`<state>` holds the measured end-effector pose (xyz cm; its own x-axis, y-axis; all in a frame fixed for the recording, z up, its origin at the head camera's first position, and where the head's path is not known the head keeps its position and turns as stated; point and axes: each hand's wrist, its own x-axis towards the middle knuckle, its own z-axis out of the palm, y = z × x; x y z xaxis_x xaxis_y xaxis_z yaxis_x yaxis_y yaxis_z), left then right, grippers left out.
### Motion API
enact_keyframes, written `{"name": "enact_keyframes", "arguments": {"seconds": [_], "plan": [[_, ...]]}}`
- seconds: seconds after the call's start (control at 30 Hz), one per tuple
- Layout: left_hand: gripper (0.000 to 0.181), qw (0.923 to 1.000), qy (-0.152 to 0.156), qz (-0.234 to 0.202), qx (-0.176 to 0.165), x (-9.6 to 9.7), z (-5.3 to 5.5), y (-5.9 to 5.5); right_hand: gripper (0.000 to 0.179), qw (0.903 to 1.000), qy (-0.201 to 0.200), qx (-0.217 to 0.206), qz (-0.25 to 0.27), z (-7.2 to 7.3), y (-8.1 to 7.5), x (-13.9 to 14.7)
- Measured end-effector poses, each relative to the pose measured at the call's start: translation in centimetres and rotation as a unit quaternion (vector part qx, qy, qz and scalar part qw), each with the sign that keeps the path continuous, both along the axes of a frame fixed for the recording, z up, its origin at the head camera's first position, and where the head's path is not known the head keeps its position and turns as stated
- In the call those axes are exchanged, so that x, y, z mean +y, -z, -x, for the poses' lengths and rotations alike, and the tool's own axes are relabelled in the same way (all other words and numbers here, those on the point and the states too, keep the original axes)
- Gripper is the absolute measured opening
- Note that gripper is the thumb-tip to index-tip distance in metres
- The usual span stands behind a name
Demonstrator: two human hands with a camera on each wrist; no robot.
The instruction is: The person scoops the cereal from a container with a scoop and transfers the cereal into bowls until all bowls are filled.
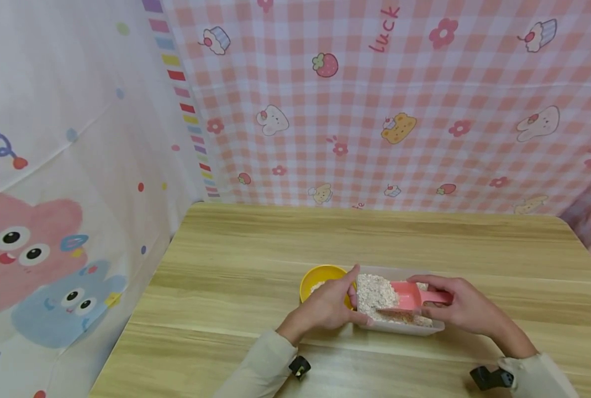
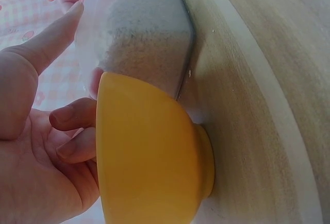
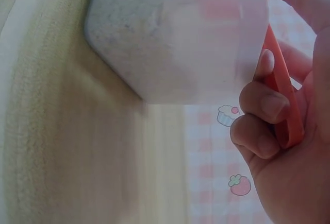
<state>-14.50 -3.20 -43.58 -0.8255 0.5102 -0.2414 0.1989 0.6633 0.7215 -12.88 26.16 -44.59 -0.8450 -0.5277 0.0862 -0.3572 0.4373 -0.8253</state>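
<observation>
A translucent plastic container (image 1: 400,327) of pale oat flakes (image 1: 373,292) stands on the table. My right hand (image 1: 467,307) grips the handle of a pink scoop (image 1: 409,296), also seen in the right wrist view as a handle (image 3: 282,87) under curled fingers. The scoop lies tilted in the flakes, its front edge among them. My left hand (image 1: 327,304) holds the container's left end, thumb along the near side and fingers at the end wall. Beneath that hand sits a yellow bowl (image 1: 320,272) with some flakes inside, partly hidden; its side (image 2: 149,152) fills the left wrist view.
The wood-grain table (image 1: 256,237) reaches back to a pink checked cloth (image 1: 295,155). A white printed cloth (image 1: 101,182) hangs along the left side. Small flakes (image 2: 189,73) lie on the table beside the container.
</observation>
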Motion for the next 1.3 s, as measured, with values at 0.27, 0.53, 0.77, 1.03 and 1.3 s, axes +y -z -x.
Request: {"name": "enact_keyframes", "arguments": {"seconds": [0.27, 0.53, 0.77, 1.03, 1.3], "plan": [[0.108, 1.0, 0.003, -0.006, 0.002, 0.0, 0.0, 0.0, 0.05, 0.9992, 0.017, -0.023, 0.029, 0.0, 0.4, 0.3], [0.108, 1.0, 0.003, -0.004, -0.001, 0.0, 0.1, -0.2, 0.051, 0.998, 0.047, -0.016, 0.039, -0.1, 0.9, 0.3], [0.109, 1.0, 0.004, -0.001, -0.001, 0.1, 0.1, -0.1, 0.051, 0.9963, 0.082, -0.006, 0.027, -0.3, 1.4, -0.1], [0.109, 1.0, 0.004, -0.001, 0.002, 0.1, 0.0, -0.2, 0.05, 0.9947, 0.101, 0.009, 0.02, -0.5, 1.9, -0.4], [0.108, 0.9999, 0.003, -0.013, 0.007, -0.2, -0.1, 0.1, 0.05, 0.9939, 0.108, 0.024, 0.004, -0.5, 2.0, -0.5]]}}
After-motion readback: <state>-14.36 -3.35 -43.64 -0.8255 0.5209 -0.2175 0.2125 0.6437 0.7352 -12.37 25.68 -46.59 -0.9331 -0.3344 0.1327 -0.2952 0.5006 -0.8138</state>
